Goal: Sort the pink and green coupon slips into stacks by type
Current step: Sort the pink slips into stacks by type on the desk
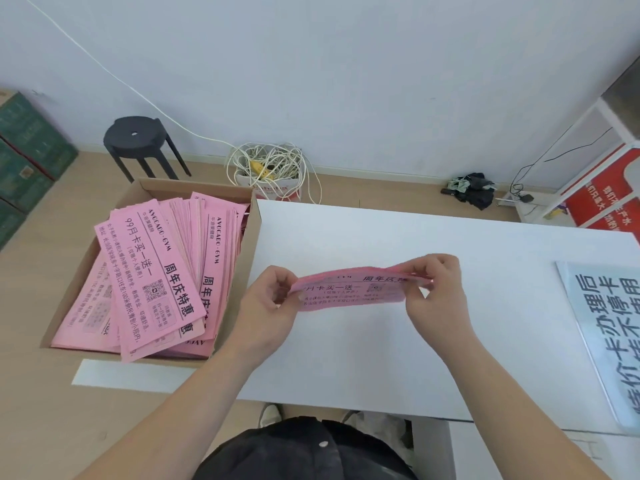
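Two hands hold a small bundle of pink slips [353, 287] above the white tabletop [381, 348]; the left hand [268, 299] pinches its left end with curled fingers and thumb, and the right hand [434, 282] grips the right end the same way; the bundle sags a little between them. Just left of the tabletop, a cardboard box [254, 237] holds a loose heap of pink coupon slips [156, 271]. The step in hand looks like squaring up a gathered pink batch before it is laid down; the next move likely calls for setting it flat on the tabletop as the pink stack, edges kept aligned so the thin paper does not fan out. No green slips can be seen; whether any lie under the pink heap is hidden. How many slips the bundle holds cannot be told; a printed sign [606, 337] at the right edge is cut off.
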A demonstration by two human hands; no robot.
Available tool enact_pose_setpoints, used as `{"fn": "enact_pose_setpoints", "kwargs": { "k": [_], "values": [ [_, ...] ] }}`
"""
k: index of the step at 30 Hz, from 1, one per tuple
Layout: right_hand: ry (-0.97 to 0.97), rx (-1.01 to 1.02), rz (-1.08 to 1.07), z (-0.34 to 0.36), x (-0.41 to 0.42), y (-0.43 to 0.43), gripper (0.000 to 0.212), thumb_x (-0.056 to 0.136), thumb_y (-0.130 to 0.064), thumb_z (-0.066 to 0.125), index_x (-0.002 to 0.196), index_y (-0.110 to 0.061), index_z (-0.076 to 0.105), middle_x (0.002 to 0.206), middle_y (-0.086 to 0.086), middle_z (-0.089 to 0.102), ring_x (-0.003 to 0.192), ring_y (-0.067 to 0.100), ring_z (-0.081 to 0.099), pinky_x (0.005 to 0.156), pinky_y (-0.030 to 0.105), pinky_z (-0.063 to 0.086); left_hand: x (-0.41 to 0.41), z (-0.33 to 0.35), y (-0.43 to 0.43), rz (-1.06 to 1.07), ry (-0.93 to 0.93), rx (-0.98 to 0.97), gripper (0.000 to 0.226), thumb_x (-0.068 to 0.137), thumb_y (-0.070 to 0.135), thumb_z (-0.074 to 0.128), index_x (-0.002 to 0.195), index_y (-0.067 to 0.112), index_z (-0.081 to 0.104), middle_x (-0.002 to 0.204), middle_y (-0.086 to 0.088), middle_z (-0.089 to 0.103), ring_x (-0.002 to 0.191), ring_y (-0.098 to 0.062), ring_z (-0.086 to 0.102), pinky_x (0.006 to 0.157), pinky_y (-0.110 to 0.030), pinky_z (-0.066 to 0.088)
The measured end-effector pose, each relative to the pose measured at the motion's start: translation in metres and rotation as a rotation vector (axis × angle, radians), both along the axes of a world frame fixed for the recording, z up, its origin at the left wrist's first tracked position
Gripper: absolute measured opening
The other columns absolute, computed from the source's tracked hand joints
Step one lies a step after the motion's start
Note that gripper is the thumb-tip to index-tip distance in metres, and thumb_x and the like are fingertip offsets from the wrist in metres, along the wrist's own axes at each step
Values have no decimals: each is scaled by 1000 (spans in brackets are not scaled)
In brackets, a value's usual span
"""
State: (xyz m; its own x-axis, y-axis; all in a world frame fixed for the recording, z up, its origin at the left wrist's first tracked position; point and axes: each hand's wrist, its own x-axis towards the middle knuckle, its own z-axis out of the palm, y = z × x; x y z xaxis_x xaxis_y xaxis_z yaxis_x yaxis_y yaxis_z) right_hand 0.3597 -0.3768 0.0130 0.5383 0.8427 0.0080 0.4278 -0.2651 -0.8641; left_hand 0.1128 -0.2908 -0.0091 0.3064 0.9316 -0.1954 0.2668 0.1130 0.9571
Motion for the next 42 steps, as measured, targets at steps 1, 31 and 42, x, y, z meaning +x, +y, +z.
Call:
{"fn": "enact_pose_setpoints", "kwargs": {
  "k": [1, 31, 42],
  "values": [
    [-31, 19, 22, -2, 0, -1, 39, 87, 12, 57, 95, -26, 68, 126, -5, 44, 123, -6, 45, 86, 0, 37, -1, -1, 0, -13, 9, 18, 12, 95, 8, 67, 92, 17, 60, 93, -3, 72, 90, -17, 67, 78, -23, 53],
    [-313, 33, 140, -51, -12, 9, 50, 96, 8, 54, 131, -25, 69, 125, -3, 53, 113, 12, 55, 92, 26, 49, -4, -27, 14, -318, 597, 709, 63, 92, 0, 55, 149, 26, 48, 128, -2, 57, 101, -26, 58, 76, -41, 54],
    [-226, -101, 76, -50, -13, 10, 60, 98, 5, 43, 145, -31, 54, 118, -7, 49, 101, 7, 52, 87, 29, 47, 3, -21, 8, -46, 340, 318, 33, 101, 6, 48, 127, 25, 57, 118, 13, 60, 104, -3, 56, 91, -28, 52]
  ]
}}
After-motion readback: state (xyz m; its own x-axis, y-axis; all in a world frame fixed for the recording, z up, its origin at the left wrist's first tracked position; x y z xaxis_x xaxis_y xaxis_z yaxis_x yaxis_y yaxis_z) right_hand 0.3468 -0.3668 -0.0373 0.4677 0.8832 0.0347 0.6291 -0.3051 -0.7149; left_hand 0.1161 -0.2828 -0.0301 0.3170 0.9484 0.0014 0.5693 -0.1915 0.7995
